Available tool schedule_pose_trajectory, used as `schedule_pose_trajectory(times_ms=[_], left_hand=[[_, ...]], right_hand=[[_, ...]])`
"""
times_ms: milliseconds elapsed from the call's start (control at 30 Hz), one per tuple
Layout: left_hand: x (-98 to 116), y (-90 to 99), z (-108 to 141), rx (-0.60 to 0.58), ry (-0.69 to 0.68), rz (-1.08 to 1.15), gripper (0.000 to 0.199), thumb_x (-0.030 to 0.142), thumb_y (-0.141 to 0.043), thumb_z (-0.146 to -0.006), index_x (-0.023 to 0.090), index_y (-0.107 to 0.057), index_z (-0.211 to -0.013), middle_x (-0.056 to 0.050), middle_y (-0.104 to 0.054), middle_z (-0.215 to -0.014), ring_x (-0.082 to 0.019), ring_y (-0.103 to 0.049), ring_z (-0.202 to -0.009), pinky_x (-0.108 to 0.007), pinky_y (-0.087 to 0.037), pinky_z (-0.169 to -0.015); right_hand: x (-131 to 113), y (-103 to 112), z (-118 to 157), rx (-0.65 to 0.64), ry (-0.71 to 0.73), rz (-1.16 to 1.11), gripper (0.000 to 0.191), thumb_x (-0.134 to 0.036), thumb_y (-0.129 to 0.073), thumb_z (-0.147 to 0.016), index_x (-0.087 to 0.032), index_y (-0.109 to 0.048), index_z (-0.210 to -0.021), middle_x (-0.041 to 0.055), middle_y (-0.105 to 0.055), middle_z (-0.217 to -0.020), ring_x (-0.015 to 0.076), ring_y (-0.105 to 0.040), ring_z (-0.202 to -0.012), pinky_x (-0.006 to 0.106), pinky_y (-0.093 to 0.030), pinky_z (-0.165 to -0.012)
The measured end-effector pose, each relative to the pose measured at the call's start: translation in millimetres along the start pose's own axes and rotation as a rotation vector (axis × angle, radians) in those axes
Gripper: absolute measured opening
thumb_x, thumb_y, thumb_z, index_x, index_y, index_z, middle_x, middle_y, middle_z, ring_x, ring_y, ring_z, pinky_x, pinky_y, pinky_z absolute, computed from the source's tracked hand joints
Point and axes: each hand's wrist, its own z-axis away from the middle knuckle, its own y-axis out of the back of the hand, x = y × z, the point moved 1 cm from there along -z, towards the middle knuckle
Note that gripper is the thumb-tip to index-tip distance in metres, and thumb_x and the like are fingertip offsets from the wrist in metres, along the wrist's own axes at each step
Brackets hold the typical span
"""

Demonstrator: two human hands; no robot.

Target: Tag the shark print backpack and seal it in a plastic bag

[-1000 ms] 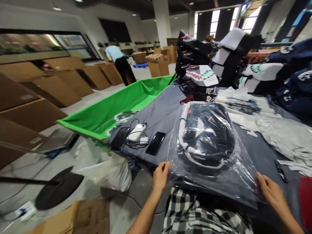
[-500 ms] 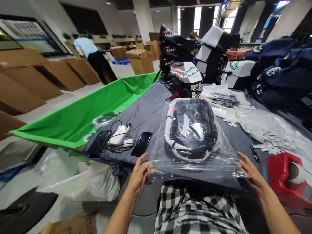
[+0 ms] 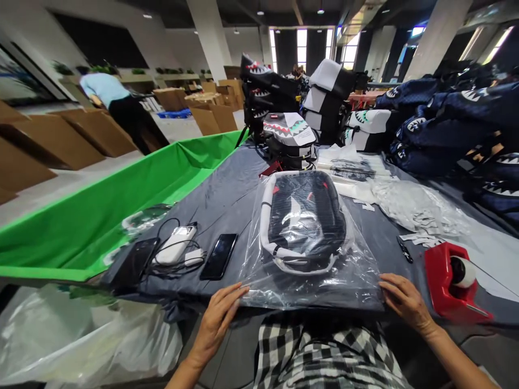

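**Near edge of the plastic comes down flatter**

The near edge of the clear, glossy plastic bag (image 3: 357, 286) has dropped lower and flatter on the desk (image 3: 186, 208). The person's left grip (image 3: 217, 321) now has straighter fingers at its corner than half a second ago. The camera view has swung right, bringing the red tape dispenser with a white roll (image 3: 440, 281) fully into sight.

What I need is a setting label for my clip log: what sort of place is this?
Probably a packing workshop or warehouse: backpacks are stacked on the table, a bag lies in clear plastic near a red tape dispenser, and cardboard boxes line the floor.
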Motion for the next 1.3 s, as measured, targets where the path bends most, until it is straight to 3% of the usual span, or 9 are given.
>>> schedule_pose_trajectory(times_ms=[200,467,567,667,767,967,1100,1200,1300], left_hand=[[11,-10.7,1,0.008,0.113,0.127,0.03,0.034,-0.053,-0.096,0.031,-0.068,-0.123,-0.003,-0.072,-0.123,-0.022,-0.063,-0.118,-0.037,-0.051,-0.101],[-9,-17.7,-7,0.057,0.862,0.528,0.065,0.079,-0.057,-0.073,0.022,-0.078,-0.097,-0.007,-0.078,-0.102,-0.029,-0.07,-0.104,-0.041,-0.053,-0.102],[-8,-18.6,-12,0.073,0.913,0.541,0.07,0.083,-0.059,-0.068,0.022,-0.079,-0.096,-0.007,-0.078,-0.1,-0.03,-0.07,-0.104,-0.042,-0.052,-0.103],[-7,-18.9,-14,0.092,0.961,0.531,0.073,0.084,-0.06,-0.064,0.021,-0.078,-0.094,-0.007,-0.078,-0.1,-0.031,-0.069,-0.104,-0.042,-0.052,-0.103],[-5,-17.4,-13,0.129,1.012,0.525,0.073,0.084,-0.06,-0.065,0.02,-0.078,-0.095,-0.008,-0.078,-0.1,-0.031,-0.069,-0.104,-0.042,-0.051,-0.103],[22,-10.8,-20,0.327,0.805,0.491,0.054,0.072,-0.056,-0.081,0.02,-0.074,-0.081,-0.008,-0.075,-0.106,-0.026,-0.065,-0.112,-0.038,-0.045,-0.11],[39,-16.6,-28,0.425,0.888,0.532,0.053,0.069,-0.052,-0.085,0.02,-0.067,-0.071,-0.006,-0.075,-0.085,-0.021,-0.069,-0.076,-0.031,-0.058,-0.075],[38,-27.1,-38,0.382,1.01,0.586,0.061,0.076,-0.048,-0.082,0.018,-0.066,-0.068,-0.001,-0.062,-0.053,-0.016,-0.054,-0.046,-0.028,-0.048,-0.047],[34,-32.6,-49,0.276,1.029,0.589,0.063,0.076,-0.043,-0.082,0.018,-0.066,-0.07,0.002,-0.051,-0.041,-0.015,-0.046,-0.038,-0.027,-0.04,-0.042]], right_hand=[[2,-14,3,-0.054,-0.048,0.108,0.035,-0.019,-0.051,-0.098,-0.028,-0.06,-0.13,0.0078,-0.069,-0.121,0.0211,-0.067,-0.109,0.039,-0.058,-0.093],[16,3,-14,-0.084,0.112,0.182,0.05,-0.006,-0.041,-0.098,-0.029,-0.054,-0.14,0.0076,-0.064,-0.132,0.0188,-0.058,-0.126,0.038,-0.051,-0.105],[10,2,-32,-0.135,0.297,0.068,0.048,-0.004,-0.04,-0.098,-0.026,-0.056,-0.136,0.0067,-0.066,-0.13,0.0168,-0.057,-0.127,0.037,-0.05,-0.107],[6,-3,-38,-0.131,0.324,-0.098,0.038,-0.01,-0.043,-0.1,-0.025,-0.062,-0.128,0.0061,-0.07,-0.122,0.0169,-0.061,-0.121,0.038,-0.053,-0.103],[1,-8,-33,-0.092,0.095,-0.328,0.03,-0.026,-0.041,-0.103,-0.023,-0.067,-0.117,0.0063,-0.075,-0.109,0.0183,-0.069,-0.107,0.037,-0.057,-0.095],[-10,-19,-34,0.2,-0.765,-0.488,0.049,-0.059,-0.041,-0.098,-0.021,-0.066,-0.079,0.0052,-0.073,-0.078,0.0201,-0.07,-0.078,0.029,-0.057,-0.075],[-6,-37,-52,0.405,-0.995,-0.462,0.057,-0.072,-0.044,-0.089,-0.02,-0.061,-0.073,-0.0005,-0.057,-0.056,0.0162,-0.056,-0.054,0.027,-0.049,-0.06],[0,-52,-59,0.43,-1.056,-0.398,0.063,-0.078,-0.044,-0.083,-0.019,-0.063,-0.076,-0.0019,-0.053,-0.055,0.0141,-0.047,-0.049,0.027,-0.041,-0.052],[2,-58,-59,0.392,-1.061,-0.377,0.064,-0.078,-0.044,-0.082,-0.018,-0.065,-0.08,0.0009,-0.059,-0.064,0.0136,-0.046,-0.052,0.026,-0.039,-0.052]])
